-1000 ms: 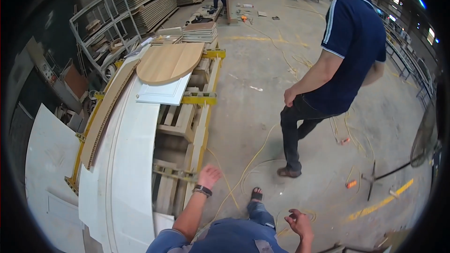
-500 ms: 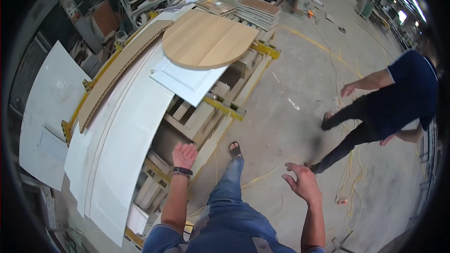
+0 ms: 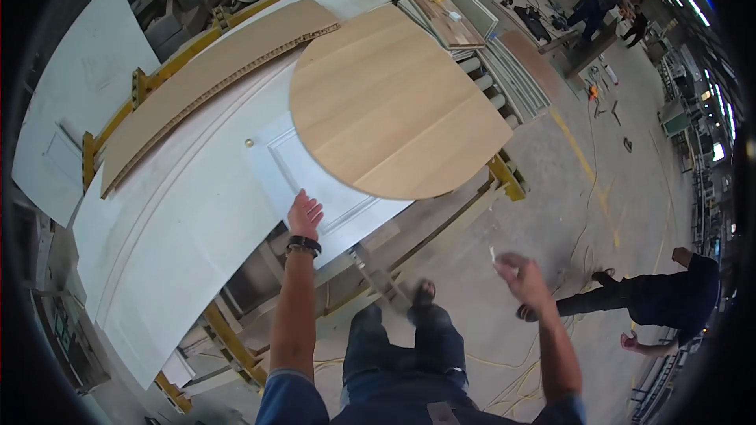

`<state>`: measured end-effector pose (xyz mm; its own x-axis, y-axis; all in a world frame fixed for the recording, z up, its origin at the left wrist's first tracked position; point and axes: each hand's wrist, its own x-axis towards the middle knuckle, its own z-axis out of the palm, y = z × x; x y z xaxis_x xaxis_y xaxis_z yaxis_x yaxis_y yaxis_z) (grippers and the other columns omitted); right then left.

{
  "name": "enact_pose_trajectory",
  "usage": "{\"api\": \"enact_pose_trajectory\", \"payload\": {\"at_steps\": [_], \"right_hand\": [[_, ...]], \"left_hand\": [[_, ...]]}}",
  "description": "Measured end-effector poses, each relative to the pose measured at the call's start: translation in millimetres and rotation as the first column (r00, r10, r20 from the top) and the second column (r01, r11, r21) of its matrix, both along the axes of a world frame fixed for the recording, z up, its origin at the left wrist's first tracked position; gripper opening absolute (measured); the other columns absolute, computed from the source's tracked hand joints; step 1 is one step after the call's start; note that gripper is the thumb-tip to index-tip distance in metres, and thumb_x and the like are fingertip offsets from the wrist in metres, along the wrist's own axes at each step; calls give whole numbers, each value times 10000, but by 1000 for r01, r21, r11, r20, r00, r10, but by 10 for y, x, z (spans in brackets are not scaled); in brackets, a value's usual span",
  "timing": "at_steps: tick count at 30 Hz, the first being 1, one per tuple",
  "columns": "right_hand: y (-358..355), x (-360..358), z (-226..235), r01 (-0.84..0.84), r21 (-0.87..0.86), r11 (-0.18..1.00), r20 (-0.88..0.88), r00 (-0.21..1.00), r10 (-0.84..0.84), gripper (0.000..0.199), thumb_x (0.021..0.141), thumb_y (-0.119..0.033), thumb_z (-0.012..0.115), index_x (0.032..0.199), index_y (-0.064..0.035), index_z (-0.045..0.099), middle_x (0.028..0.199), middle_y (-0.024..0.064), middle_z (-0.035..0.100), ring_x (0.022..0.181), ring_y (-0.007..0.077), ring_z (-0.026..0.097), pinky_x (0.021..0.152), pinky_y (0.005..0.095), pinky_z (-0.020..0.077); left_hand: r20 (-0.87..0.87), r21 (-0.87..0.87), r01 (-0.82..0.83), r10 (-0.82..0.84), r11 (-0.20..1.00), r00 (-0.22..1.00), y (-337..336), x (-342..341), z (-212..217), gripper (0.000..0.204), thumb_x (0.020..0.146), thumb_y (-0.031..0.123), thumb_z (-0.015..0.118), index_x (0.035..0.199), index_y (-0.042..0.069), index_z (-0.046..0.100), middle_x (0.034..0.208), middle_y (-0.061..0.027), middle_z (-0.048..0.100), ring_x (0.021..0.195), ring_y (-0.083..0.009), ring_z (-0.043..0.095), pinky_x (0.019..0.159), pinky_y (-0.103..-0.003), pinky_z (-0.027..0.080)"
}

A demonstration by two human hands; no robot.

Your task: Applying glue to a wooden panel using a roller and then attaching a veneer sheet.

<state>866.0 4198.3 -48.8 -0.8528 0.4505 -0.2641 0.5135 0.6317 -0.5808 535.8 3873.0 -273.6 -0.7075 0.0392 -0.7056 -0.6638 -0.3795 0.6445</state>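
My left hand [image 3: 305, 216], with a dark band at the wrist, is held over the front edge of a white panelled door [image 3: 279, 161]. Its fingers are loosely bent and apart, with nothing in them; whether they touch the door I cannot tell. A round-ended wood-grain board [image 3: 394, 102] lies across the door, beyond that hand. Out to the right, my right hand [image 3: 524, 279] hangs above the floor, blurred, its fingers half curled and apart. A small white streak [image 3: 493, 255] shows beside its fingertips; whether it lies on the floor is unclear.
Under the door, a large white sheet [image 3: 181, 212] and a brown honeycomb-core strip [image 3: 213, 83] rest on a yellow-ended rack [image 3: 508, 177]. Stacked panels [image 3: 512, 71] stand beyond. A co-worker in dark clothes [image 3: 669, 299] is at the right, near yellow cables [image 3: 516, 386] on the floor.
I have come closer to the wood-grain board, which looks larger now. My left hand has moved from beside the rack to over the door. The co-worker has shifted farther right and lower in view.
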Motion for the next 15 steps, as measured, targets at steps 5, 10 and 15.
{"api": "enact_pose_trajectory", "payload": {"at_steps": [5, 10, 15], "right_hand": [[1703, -1883, -711, -115, -40, 993, -5, 993, 115, 371, 933, -339, 569, 1064, -3, 654, 980, 210, 678, 867, 299, 674, 758, 358, 511], [3918, -3675, -1836, -143, 215, 966, -257, 946, 197, 506, 875, -428, 617, 1090, 29, 634, 1007, 218, 674, 909, 297, 658, 803, 386, 503], [4203, -4945, -2977, -120, -108, 987, -38, 992, 117, 558, 950, -461, 520, 1229, 15, 602, 1099, 162, 671, 1057, 204, 601, 928, 326, 446]], "left_hand": [[-30, -254, -92, 87, 963, 996, 213, -386, -158, 530, 840, 459, 660, 1161, 55, 542, 1010, -68, 587, 916, -217, 575, 793, -373, 451], [-14, -188, -136, 136, 973, 991, 835, -763, -149, 435, 888, 435, 605, 1122, 74, 547, 941, -46, 598, 855, -205, 586, 759, -368, 468], [-85, -36, -184, 181, 982, 980, 737, -822, -136, 551, 965, 498, 419, 1209, 34, 587, 1108, -103, 665, 999, -207, 627, 882, -359, 499]]}}
